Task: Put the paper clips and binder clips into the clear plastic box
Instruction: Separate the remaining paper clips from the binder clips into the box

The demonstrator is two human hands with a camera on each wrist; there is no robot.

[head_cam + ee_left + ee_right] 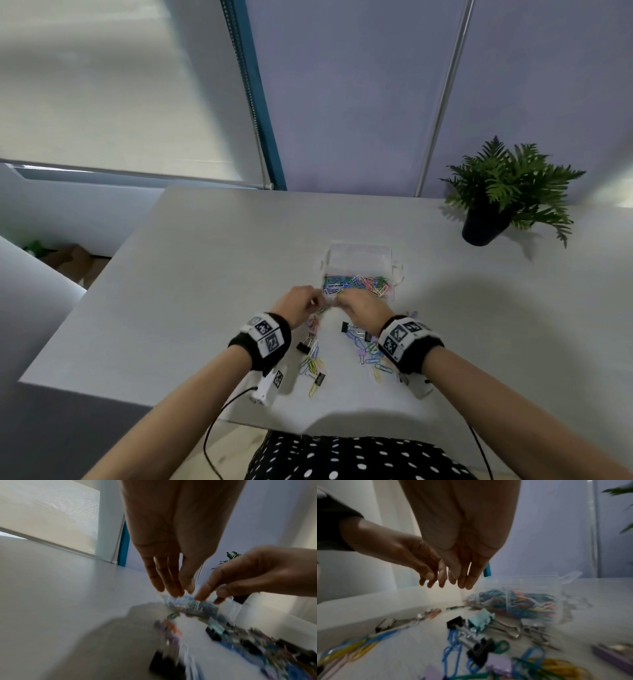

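Observation:
The clear plastic box [358, 260] stands mid-table with its lid up and many coloured paper clips [356, 284] inside; it also shows in the wrist views [228, 607] [539, 588]. My left hand [318, 303] [180, 592] and right hand [342, 301] [460, 582] meet fingertip to fingertip at the box's near-left corner. Their fingers point down, fairly straight, and I see nothing between them. Loose paper clips [311, 359] [370, 353] lie in two piles near my wrists. Among them are black binder clips [346, 327] [455, 622] and a teal binder clip [479, 619].
A potted fern [496, 205] stands at the table's back right. The grey table [205, 274] ends close to my body, and its left edge drops to the floor. Cables hang from both wrist cameras.

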